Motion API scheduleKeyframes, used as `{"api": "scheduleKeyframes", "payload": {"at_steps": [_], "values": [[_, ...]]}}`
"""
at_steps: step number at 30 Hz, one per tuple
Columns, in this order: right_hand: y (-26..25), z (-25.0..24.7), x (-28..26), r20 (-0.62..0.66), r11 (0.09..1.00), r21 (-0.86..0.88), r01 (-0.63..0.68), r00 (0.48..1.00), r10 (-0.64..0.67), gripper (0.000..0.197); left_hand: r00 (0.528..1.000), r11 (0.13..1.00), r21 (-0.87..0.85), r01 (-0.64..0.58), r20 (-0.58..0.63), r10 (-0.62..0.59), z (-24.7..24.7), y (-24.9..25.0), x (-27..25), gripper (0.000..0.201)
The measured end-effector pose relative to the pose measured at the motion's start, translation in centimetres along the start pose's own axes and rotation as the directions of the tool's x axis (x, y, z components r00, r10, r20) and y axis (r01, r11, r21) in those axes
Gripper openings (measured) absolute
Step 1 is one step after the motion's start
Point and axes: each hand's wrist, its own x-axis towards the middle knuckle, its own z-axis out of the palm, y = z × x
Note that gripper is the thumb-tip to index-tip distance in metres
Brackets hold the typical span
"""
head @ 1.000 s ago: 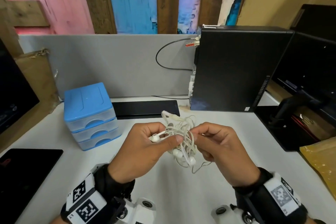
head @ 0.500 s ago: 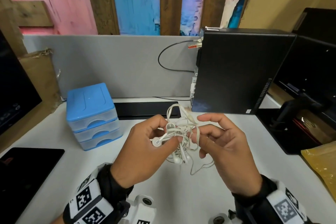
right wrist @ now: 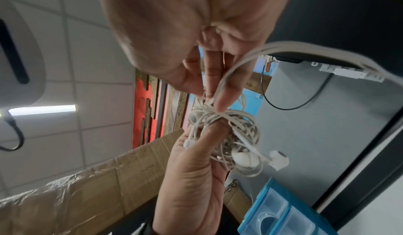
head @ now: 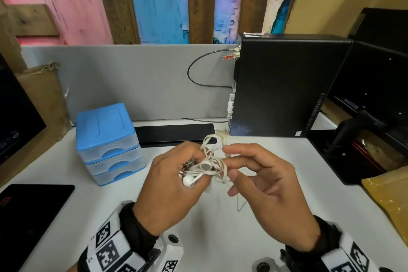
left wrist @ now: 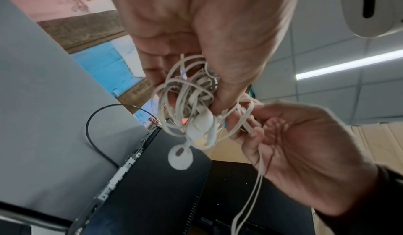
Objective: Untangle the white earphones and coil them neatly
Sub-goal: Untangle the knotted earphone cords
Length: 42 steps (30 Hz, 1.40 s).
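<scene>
White desk surface (head: 209,238) backed by a grey partition panel (head: 132,79), with a painted wall of pink and blue boards behind.

Left hand (head: 170,185): fingers and thumb curled round the bulk of the tangled white wired earphones (head: 209,163), clamping the knot as an anchor. Judged purpose: to keep the mass steady while the other hand works on it.

Right hand (head: 271,185): thumb and forefinger pinch one strand at the right edge of the bundle; the remaining fingers are loosely spread below. The right wrist view shows that strand running up between the fingertips (right wrist: 222,101). Judged purpose: to draw a single loop free.

Earphones: held in the air between both hands, above the desk and not touching it. Cable is flat, off-white, wound in many crossing loops. Two rounded earbuds (head: 189,180) sit at the near side of the knot; a thin tail hangs down beneath the right hand. Untangling is judged at an early stage; coiling not begun.

Surroundings: blue-topped plastic three-drawer unit (head: 106,139) left of the hands; black upright computer case (head: 284,86) behind right; black flat slab (head: 174,133) behind the hands
</scene>
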Motion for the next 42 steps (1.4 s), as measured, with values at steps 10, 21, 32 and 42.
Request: {"api": "scheduleKeyframes", "payload": {"at_steps": [10, 21, 32, 42], "values": [[0.1, 0.0, 0.2, 0.014, 0.980, -0.175, -0.094, 0.995, 0.098, 0.012, 0.993, 0.988, 0.099, -0.118, 0.012, 0.117, 0.3, -0.6, -0.1, 0.014], [1.4, -1.1, 1.4, -0.048, 0.954, -0.219, -0.206, 0.978, 0.201, 0.013, 0.996, 0.929, 0.367, -0.051, 0.086, 0.021, 0.5, -3.0, 0.0, 0.020], [2.2, -3.7, 3.3, -0.450, 0.978, -0.180, -0.106, 0.893, 0.014, 0.010, 0.895, 0.941, 0.266, 0.208, 0.336, -0.293, -0.2, -3.8, 0.3, 0.011], [1.4, -7.7, 3.8, -0.486, 0.805, -0.588, -0.080, 0.831, -0.272, 0.037, 0.860, 0.801, 0.499, 0.331, 0.189, -0.473, -1.8, -7.7, 0.9, 0.014]]}}
